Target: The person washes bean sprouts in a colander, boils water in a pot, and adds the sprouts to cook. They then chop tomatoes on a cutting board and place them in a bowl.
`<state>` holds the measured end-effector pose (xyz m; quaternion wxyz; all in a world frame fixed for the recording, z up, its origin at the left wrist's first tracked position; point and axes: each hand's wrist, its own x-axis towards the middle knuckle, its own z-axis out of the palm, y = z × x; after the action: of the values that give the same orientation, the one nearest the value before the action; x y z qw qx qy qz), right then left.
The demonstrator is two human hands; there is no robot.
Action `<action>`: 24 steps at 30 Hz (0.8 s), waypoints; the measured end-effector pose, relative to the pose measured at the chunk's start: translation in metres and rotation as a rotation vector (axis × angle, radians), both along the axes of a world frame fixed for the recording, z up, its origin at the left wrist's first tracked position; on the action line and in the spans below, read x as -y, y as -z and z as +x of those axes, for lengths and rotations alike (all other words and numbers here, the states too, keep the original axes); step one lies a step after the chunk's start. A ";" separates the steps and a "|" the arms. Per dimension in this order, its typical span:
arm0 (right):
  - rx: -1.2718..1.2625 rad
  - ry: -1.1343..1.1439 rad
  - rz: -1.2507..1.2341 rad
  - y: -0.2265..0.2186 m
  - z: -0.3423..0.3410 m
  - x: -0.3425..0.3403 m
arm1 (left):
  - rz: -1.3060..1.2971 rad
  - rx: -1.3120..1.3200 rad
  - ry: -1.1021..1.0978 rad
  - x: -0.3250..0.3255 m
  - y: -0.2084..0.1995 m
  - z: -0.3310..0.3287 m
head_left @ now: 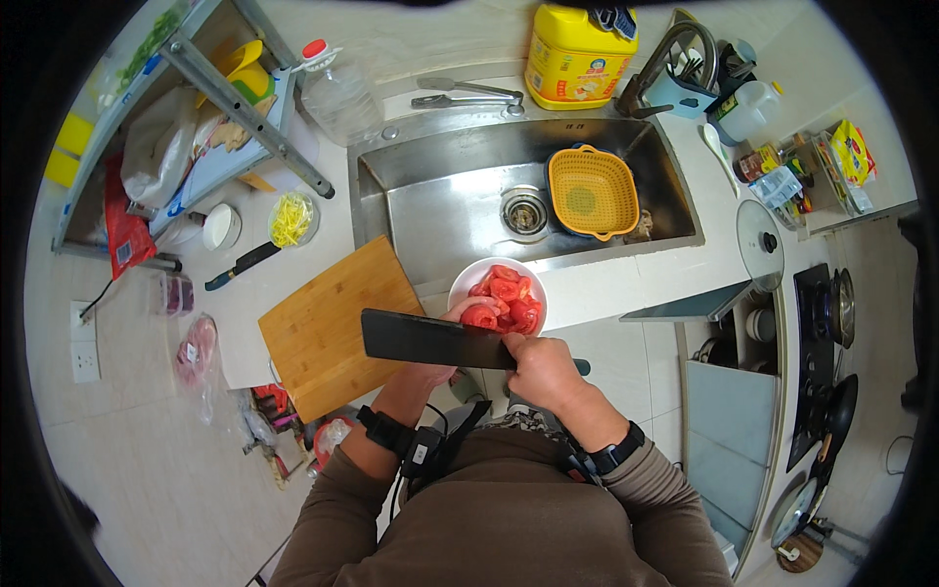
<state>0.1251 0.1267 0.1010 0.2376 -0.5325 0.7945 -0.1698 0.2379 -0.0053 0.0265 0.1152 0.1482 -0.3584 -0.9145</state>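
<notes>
My right hand is wrapped round the handle of a dark-bladed cleaver, its broad blade pointing left. Behind that blade, my left hand is partly hidden; its fingers curl round a peeled-looking red tomato at the bowl's near left rim. The white bowl holds several cut tomato pieces. It is close to the sink's front edge, and what supports it is hidden. A wooden cutting board lies left of my hands, one corner reaching over the counter's front edge.
A steel sink with a yellow colander lies ahead. To the left are a black-handled knife, a bowl of yellow shreds and a metal rack. A glass lid and the stove are at the right.
</notes>
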 end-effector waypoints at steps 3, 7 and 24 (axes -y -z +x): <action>-0.033 0.016 0.018 0.004 -0.003 -0.002 | -0.221 0.151 -0.103 -0.005 0.003 -0.002; -0.027 0.085 0.058 0.016 -0.011 -0.010 | -0.005 0.180 -0.021 0.000 -0.002 0.003; 0.193 0.338 0.404 0.043 -0.015 0.015 | 0.249 0.240 0.177 -0.014 -0.017 -0.004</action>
<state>0.1105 0.1120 0.0577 0.3819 -0.3156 0.8634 -0.0953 0.2335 0.0089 0.0439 -0.0285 0.2370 -0.2652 -0.9342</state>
